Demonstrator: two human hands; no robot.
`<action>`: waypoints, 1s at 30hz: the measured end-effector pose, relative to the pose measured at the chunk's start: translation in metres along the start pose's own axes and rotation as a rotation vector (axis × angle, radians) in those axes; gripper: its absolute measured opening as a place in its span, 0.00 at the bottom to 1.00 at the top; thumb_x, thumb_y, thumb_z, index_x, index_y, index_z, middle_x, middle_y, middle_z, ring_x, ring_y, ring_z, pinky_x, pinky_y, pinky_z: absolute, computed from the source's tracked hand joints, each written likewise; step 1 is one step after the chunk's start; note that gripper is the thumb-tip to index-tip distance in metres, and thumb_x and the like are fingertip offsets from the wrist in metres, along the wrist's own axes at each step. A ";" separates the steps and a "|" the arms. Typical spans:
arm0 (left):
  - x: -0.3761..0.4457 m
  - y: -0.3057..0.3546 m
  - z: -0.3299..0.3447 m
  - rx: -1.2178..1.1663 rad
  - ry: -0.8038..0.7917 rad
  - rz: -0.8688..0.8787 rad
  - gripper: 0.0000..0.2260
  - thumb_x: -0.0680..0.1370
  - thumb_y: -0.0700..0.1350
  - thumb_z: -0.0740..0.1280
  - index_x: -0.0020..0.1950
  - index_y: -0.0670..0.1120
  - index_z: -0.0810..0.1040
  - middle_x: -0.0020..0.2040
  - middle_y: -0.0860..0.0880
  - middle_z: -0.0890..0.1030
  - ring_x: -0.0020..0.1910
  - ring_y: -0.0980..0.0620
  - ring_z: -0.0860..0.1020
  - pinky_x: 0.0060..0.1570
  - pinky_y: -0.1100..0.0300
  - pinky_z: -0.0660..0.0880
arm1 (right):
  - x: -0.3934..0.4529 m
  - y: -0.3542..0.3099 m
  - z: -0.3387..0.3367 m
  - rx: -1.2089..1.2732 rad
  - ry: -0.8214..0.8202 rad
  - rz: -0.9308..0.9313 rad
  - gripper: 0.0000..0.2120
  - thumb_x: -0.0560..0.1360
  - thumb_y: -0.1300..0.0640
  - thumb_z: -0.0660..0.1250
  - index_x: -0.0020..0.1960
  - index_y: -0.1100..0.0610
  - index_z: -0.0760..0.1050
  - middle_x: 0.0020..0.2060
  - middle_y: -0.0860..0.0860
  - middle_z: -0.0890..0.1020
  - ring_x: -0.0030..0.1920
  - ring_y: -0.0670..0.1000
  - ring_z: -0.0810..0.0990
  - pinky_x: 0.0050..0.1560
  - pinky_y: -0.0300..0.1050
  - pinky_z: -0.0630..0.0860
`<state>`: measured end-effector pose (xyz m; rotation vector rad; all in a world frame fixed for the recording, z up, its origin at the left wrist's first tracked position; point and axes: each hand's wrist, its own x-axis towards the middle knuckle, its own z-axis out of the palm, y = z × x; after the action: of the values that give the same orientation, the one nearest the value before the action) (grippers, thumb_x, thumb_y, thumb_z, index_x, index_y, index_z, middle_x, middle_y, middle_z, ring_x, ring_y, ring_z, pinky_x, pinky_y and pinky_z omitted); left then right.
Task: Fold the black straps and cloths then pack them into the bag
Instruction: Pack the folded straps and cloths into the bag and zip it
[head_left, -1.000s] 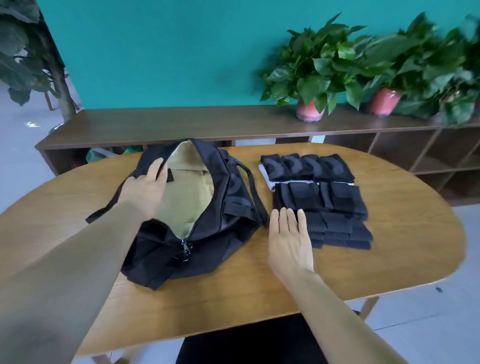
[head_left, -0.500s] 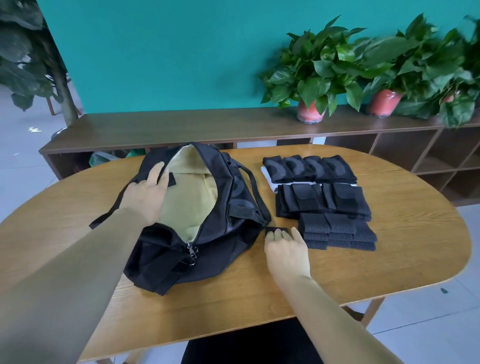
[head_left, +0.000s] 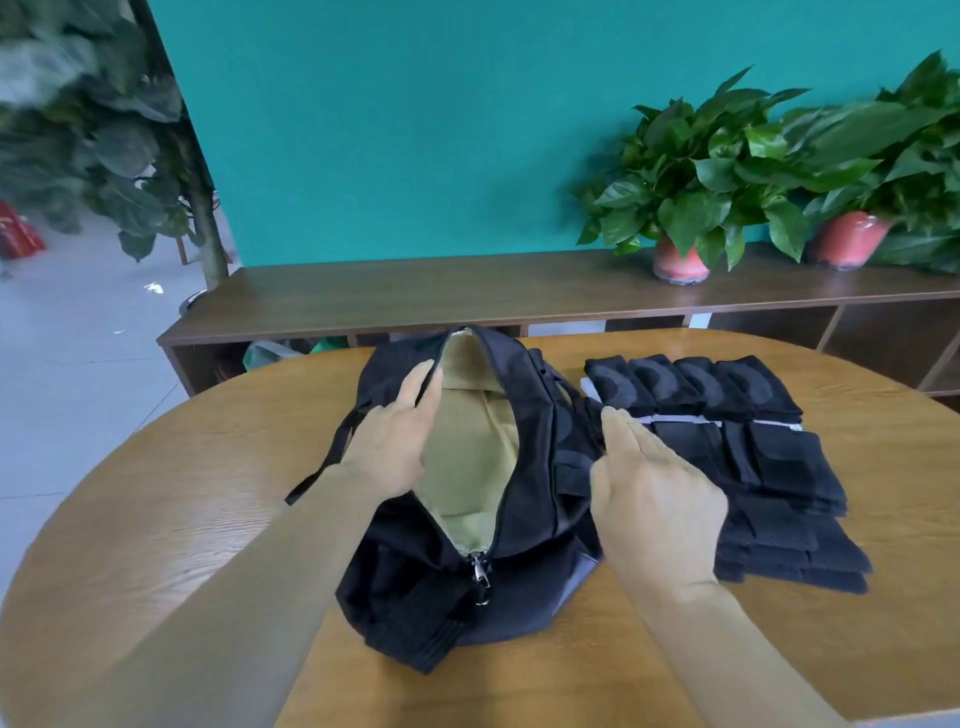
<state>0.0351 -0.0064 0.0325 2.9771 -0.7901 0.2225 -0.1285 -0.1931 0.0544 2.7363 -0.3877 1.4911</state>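
Observation:
The black bag lies unzipped in the middle of the wooden table, its tan lining showing. My left hand rests with straight fingers on the left rim of the opening and holds it apart. To the right of the bag lie folded black pieces in three rows: a far row, a middle row and a near stack. My right hand hovers flat, fingers straight and together, between the bag and the left edge of the folded rows. It holds nothing.
A white strip shows between the far and middle rows. Behind the table runs a low brown shelf with two potted plants. A large plant stands at the left.
My right hand has risen from the table in front of the stacks and moved forward, now beside the bag's right side. My left hand stays on the bag's rim.

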 end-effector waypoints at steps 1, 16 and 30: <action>0.001 0.001 -0.001 -0.025 0.002 0.015 0.47 0.71 0.34 0.65 0.79 0.51 0.37 0.78 0.55 0.36 0.39 0.40 0.75 0.40 0.50 0.76 | 0.005 -0.009 0.006 0.005 -0.006 -0.027 0.16 0.68 0.65 0.54 0.39 0.60 0.80 0.33 0.49 0.83 0.28 0.50 0.80 0.23 0.33 0.62; 0.002 0.014 -0.036 0.278 0.035 -0.141 0.43 0.73 0.42 0.66 0.79 0.45 0.40 0.79 0.48 0.41 0.42 0.51 0.70 0.40 0.60 0.63 | 0.036 -0.087 0.160 0.058 -0.535 -0.135 0.19 0.42 0.68 0.76 0.32 0.61 0.77 0.26 0.54 0.77 0.27 0.54 0.78 0.21 0.38 0.65; 0.013 -0.017 -0.012 0.247 0.274 0.033 0.42 0.50 0.39 0.59 0.66 0.38 0.77 0.67 0.41 0.76 0.24 0.53 0.73 0.28 0.61 0.59 | 0.042 -0.097 0.243 0.148 -1.043 -0.106 0.25 0.82 0.65 0.43 0.77 0.64 0.40 0.77 0.61 0.44 0.78 0.57 0.44 0.75 0.49 0.51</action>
<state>0.0530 0.0032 0.0458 3.0569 -0.8318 0.7641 0.1155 -0.1371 -0.0334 3.3372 -0.0985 -0.0502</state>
